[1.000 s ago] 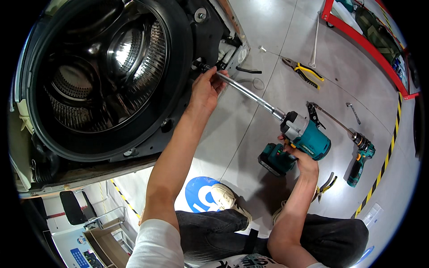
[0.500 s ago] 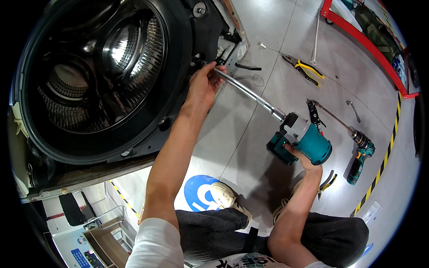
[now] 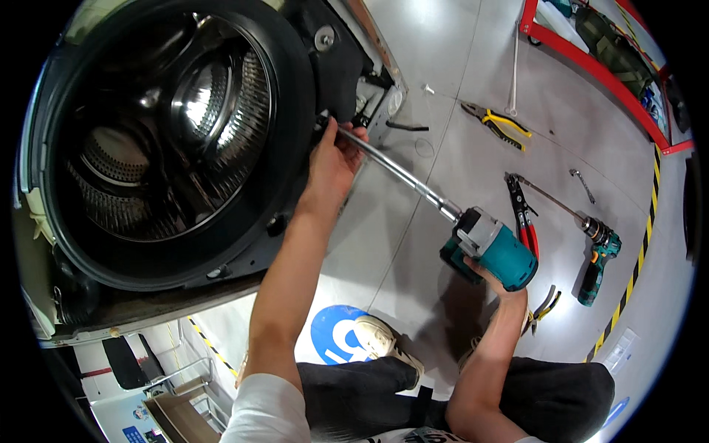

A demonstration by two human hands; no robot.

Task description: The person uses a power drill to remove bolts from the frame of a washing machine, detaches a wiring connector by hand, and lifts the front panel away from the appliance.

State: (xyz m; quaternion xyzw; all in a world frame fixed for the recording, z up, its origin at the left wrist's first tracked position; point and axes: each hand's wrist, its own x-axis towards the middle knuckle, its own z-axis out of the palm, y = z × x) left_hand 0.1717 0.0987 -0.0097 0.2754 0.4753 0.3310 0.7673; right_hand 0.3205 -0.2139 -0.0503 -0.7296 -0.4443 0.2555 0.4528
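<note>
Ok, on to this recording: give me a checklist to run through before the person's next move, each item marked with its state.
1. Right hand supports the teal-and-grey cordless power tool: ok, from below.
2. Finger position on the trigger: cannot tell, the tool's body hides it.
3. Left hand guides the long silver metal bar: ok, fingers near its far end.
4. Bar joined to the tool's nose: ok, by appearance.
5. Bar's far tip seated: cannot tell, the fingers obscure it.
6. Loose tools off the floor: not ok, yellow-and-black pliers and a teal-and-black cordless drill lie there.
</note>
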